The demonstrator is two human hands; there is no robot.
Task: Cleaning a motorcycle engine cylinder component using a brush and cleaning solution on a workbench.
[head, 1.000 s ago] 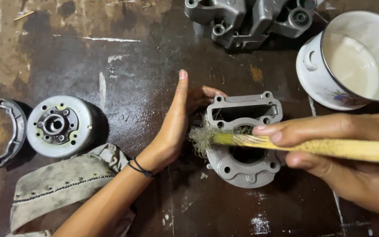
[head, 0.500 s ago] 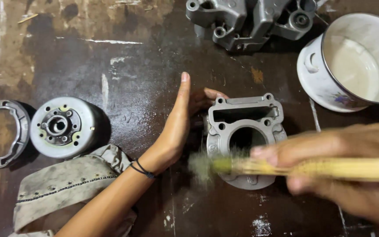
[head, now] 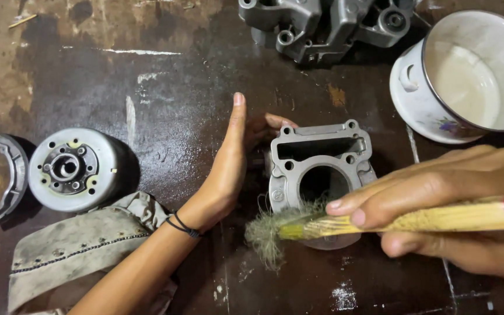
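We see only a dark brown, worn wooden tabletop (head: 164, 76), stained nearly black at its middle, with pale scratches toward eleven o'clock and white flecks toward five o'clock. Light glints off it.

The brush (head: 403, 220) handle and the right hand (head: 438, 210) run off the right edge.
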